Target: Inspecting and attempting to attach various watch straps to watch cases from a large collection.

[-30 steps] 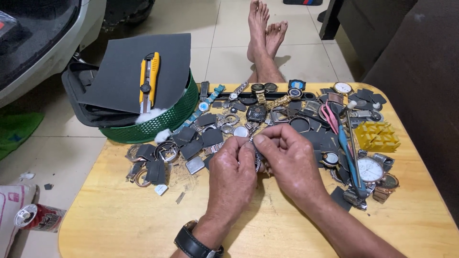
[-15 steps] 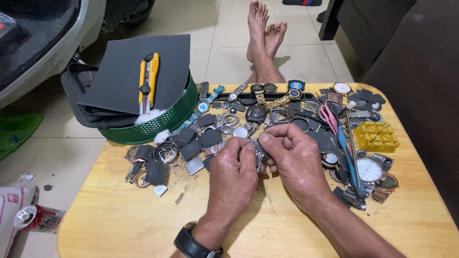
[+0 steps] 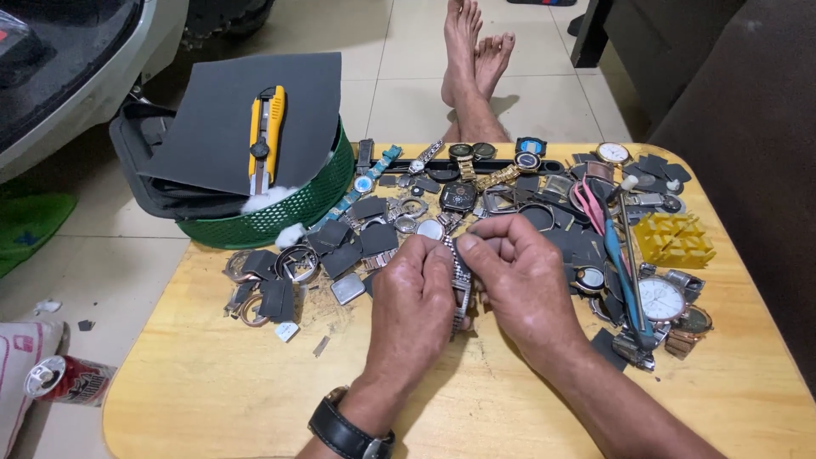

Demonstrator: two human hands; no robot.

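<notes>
My left hand (image 3: pixel 414 310) and my right hand (image 3: pixel 520 276) meet over the middle of a low wooden table (image 3: pixel 212 391). Between them they pinch a silver metal watch band (image 3: pixel 460 280), which hangs down between the fingers. The right fingers press a small dark grey piece against the band's top end; I cannot tell exactly what the piece is. A black wristwatch (image 3: pixel 348 432) sits on my left wrist. Behind the hands lies a spread of watches, watch cases and dark grey square pieces (image 3: pixel 357 242).
A green basket (image 3: pixel 289 208) at the back left carries a dark grey sheet (image 3: pixel 217 127) and a yellow utility knife (image 3: pixel 265 136). A yellow plastic block (image 3: pixel 674 238), white-dial watch (image 3: pixel 661 297) and tools lie right. Bare feet (image 3: pixel 472 59) rest beyond the table. A drink can (image 3: pixel 64 378) lies on the floor.
The hands shifted slightly nearer me, and the right fingers moved along the top of the band. The rest of the table is unchanged.
</notes>
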